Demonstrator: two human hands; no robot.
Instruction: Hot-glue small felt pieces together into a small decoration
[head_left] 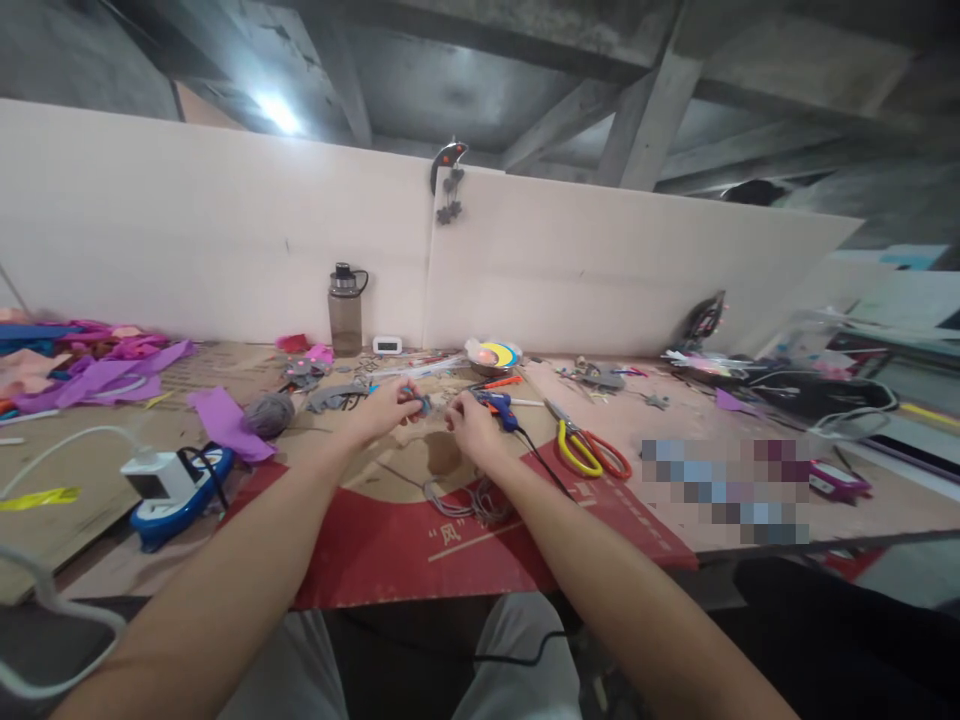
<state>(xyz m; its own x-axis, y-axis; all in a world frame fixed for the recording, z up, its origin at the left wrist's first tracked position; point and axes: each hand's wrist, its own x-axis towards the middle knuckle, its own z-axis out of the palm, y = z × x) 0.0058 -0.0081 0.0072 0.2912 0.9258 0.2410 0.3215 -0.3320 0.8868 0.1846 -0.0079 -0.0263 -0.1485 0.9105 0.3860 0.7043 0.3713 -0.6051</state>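
My left hand (390, 408) is closed in a pinch on a small blue-grey piece (424, 404), too small to identify. Close by on the right, the fingers of my right hand (471, 418) are pressed together; whatever they hold cannot be made out. A blue glue gun (498, 405) lies just beyond the right hand, its black cord running toward me. Below both hands, loops of grey cord (465, 503) rest on a red and tan printed sheet (360, 545). Scissors (581, 445) with yellow and orange-red handles lie right of the glue gun.
At the left are a blue power strip (180, 505) with a white charger, a grey yarn ball (270, 412) and purple fabric scraps (120, 380). A bottle (346, 315) stands near the white partition (600, 270). Grey cut pieces (600, 378) lie at the back right.
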